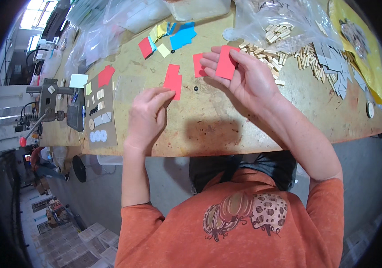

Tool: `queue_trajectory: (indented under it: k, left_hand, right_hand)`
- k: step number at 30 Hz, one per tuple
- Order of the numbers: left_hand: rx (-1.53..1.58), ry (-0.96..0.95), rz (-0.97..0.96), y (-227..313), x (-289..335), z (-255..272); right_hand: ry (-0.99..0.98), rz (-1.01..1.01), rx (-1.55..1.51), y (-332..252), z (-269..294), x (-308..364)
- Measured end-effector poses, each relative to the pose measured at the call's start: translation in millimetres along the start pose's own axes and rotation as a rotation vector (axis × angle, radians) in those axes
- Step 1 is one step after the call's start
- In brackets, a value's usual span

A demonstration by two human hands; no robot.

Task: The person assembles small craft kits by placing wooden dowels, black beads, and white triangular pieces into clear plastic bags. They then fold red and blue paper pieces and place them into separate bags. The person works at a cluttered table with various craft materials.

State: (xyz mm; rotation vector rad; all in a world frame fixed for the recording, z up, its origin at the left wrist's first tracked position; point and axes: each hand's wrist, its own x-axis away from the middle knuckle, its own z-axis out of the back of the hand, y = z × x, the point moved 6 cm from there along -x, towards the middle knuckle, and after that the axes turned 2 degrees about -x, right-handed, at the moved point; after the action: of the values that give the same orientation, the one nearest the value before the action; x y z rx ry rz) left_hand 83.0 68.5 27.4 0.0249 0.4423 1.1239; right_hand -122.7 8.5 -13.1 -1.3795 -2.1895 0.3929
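Observation:
My right hand (256, 78) is turned palm up, with a red card (227, 61) lying across its fingers and the thumb pressed on the card's edge. Partly behind those fingers, another red card (197, 66) rests on the worktable. My left hand (147, 109) has its fingers drawn together at the lower corner of a red card (174, 87). A second red card (172, 70) overlaps that one at its upper end. Between my hands a small black ring (196, 89) lies on the table.
Yellow, blue and red cards (183, 36) lie at the back. Wooden sticks (276, 56) and grey cards (331, 62) are heaped at the right beside a yellow bag (361, 49). On the left are a board of sample parts (106, 136) and a machine with a red-knobbed lever (48, 105).

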Motion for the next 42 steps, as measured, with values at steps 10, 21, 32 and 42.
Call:
queue_trajectory:
  k: [10, 21, 32, 42]
  left_hand:
    - [0.150, -0.068, 0.096, -9.0, -88.0, -46.0]
    - [1.129, -0.022, 0.554, -8.2, -71.8, -52.8]
    - [0.600, -0.240, 0.630, -45.6, -25.7, -17.3]
    - [0.257, 0.071, -0.136, 52.1, -46.6, 4.0]
  right_hand:
    - [0.052, 0.117, 0.008, -20.5, 9.8, -11.5]
    - [0.047, 0.074, 0.276, -15.5, 14.3, -13.3]
    - [-0.030, -0.110, 0.023, -3.4, 12.6, -15.0]
    - [-0.175, -0.314, -0.101, 13.9, 8.8, -12.3]
